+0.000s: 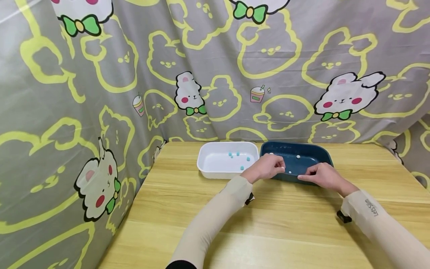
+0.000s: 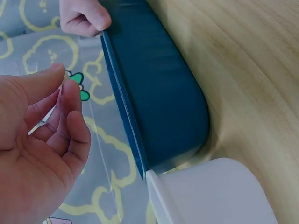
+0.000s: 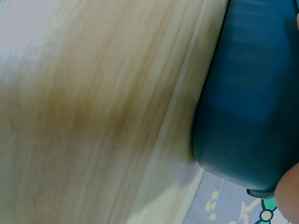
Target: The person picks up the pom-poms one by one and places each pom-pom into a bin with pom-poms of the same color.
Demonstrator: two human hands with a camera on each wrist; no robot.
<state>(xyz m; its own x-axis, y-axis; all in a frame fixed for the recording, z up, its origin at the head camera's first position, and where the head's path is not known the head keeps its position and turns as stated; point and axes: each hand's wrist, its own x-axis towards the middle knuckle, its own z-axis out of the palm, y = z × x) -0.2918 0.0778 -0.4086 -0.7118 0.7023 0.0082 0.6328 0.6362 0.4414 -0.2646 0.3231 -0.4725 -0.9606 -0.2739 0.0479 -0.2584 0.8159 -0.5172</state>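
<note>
In the head view my left hand [image 1: 267, 166] is over the near left part of a dark blue plastic basin [image 1: 310, 150]. Thumb and forefinger come together at their tips on a small white ball, mostly hidden by the fingers. My right hand [image 1: 323, 175] holds the basin's near rim, thumb on the edge; the left wrist view shows that hand [image 2: 86, 17] at the rim too. Inside the basin lie a few white balls, one white ball [image 1: 298, 157] toward the back and another white ball [image 1: 290, 172] near the front.
Left of the blue basin, side against side, stands a white basin [image 1: 213, 163] with several small turquoise balls, among them a turquoise ball [image 1: 248, 159] at its right. Both stand on a wooden table [image 1: 282, 224], close to a patterned grey curtain [image 1: 218, 127] behind.
</note>
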